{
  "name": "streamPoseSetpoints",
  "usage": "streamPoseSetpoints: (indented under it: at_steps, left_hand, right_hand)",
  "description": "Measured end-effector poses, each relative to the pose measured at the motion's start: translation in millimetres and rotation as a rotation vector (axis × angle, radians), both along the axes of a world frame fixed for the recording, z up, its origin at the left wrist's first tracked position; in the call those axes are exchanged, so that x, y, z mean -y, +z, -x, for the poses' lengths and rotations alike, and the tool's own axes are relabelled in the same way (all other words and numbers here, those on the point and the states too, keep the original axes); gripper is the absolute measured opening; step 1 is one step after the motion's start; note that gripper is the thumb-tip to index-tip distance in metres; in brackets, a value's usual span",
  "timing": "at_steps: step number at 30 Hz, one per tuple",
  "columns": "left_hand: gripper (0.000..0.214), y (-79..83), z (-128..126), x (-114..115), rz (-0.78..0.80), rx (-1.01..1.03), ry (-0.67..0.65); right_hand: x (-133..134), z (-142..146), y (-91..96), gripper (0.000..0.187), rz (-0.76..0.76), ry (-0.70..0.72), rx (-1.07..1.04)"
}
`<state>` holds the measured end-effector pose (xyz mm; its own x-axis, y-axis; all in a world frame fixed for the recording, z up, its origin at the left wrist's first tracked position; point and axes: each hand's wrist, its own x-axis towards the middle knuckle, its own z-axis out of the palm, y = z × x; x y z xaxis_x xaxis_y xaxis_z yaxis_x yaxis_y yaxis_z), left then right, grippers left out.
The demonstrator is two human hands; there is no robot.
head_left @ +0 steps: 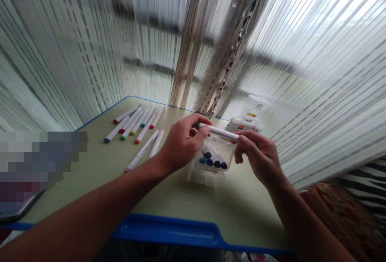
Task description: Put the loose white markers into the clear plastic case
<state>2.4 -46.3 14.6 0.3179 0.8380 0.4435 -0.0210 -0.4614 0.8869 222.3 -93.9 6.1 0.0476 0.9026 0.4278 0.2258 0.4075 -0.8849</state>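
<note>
Both my hands hold one white marker (221, 132) level above a clear plastic marker box (208, 175). My left hand (182, 143) pinches its green-capped left end. My right hand (261, 155) grips the other end. The box stands on the desk (169, 201) and holds several markers (212, 158) with teal, blue, dark and purple caps facing me. A row of several white markers (135, 123) with coloured caps lies on the desk to the left, and two more markers (147, 149) lie nearer my left wrist.
Vertical blinds (316, 73) close in the desk at the back and on both sides. A clear plastic lid or case (245, 123) with labels lies behind the box. A dark phone or tablet (18, 211) sits at the left edge. A blue tray rim (169, 232) runs along the front.
</note>
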Motion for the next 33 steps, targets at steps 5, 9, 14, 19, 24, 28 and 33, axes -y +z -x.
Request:
streamPoseSetpoints:
  at_steps: [5, 9, 14, 19, 24, 28, 33]
  left_hand:
    - [0.020, -0.3, -0.2, -0.1, 0.002, 0.005, -0.001]
    - [0.020, 0.0, 0.1, -0.3, 0.001, -0.002, 0.004]
    - [0.021, -0.2, 0.9, -0.1, -0.002, -0.010, -0.001]
    - [0.021, -0.5, 0.8, 0.0, -0.006, -0.011, 0.004]
    - [0.021, -0.6, 0.0, -0.2, -0.008, -0.008, 0.001]
    - [0.022, -0.5, 0.0, 0.0, -0.001, -0.011, 0.000]
    - [0.022, -0.4, 0.2, -0.6, 0.003, -0.015, -0.001]
  right_hand:
    - [-0.3, -0.2, -0.7, 0.019, -0.001, 0.007, -0.004]
    - [-0.3, -0.1, -1.1, 0.018, -0.004, 0.016, -0.008]
    - [0.1, -0.4, -1.1, 0.017, -0.003, 0.020, -0.005]
    - [0.1, -1.1, -1.5, 0.018, 0.000, 0.016, -0.002]
    - [-0.1, -1.4, -2.2, 0.019, -0.002, 0.010, 0.011]
    - [-0.4, -1.8, -2.5, 0.019, -0.003, 0.014, 0.009]
    - [-0.6, -1.4, -2.2, 0.018, -0.002, 0.009, 0.005]
